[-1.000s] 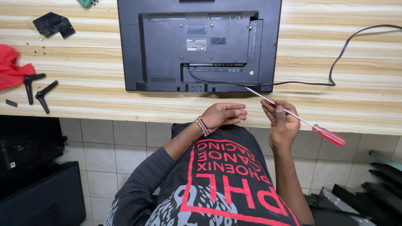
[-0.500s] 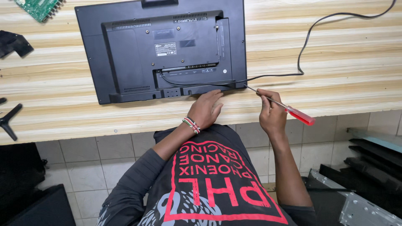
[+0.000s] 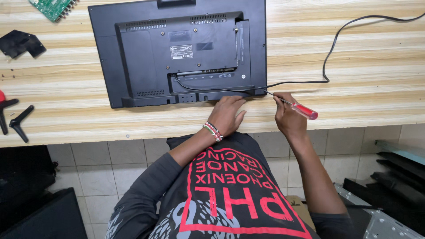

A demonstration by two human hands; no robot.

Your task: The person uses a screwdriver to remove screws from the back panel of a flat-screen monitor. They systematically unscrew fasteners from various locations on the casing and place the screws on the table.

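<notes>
A black flat monitor (image 3: 186, 53) lies face down on the wooden workbench (image 3: 363, 57), its back cover up. My left hand (image 3: 228, 114) rests flat on the bench against the monitor's near edge, a beaded bracelet on the wrist. My right hand (image 3: 287, 117) grips a red-handled screwdriver (image 3: 294, 106); its thin shaft points left, and the tip sits at the monitor's lower right corner. A black power cable (image 3: 327, 62) runs from the monitor's back off to the right.
A green circuit board (image 3: 53, 8) lies at the far left corner. A black plastic piece (image 3: 20, 43) and black stand legs (image 3: 17, 121) lie on the left of the bench. Black panels and a metal chassis (image 3: 385, 221) sit on the tiled floor.
The screwdriver tip has come in from the bench edge to the monitor's lower right corner. My left hand has slid onto the bench against the monitor's near edge. The view has shifted.
</notes>
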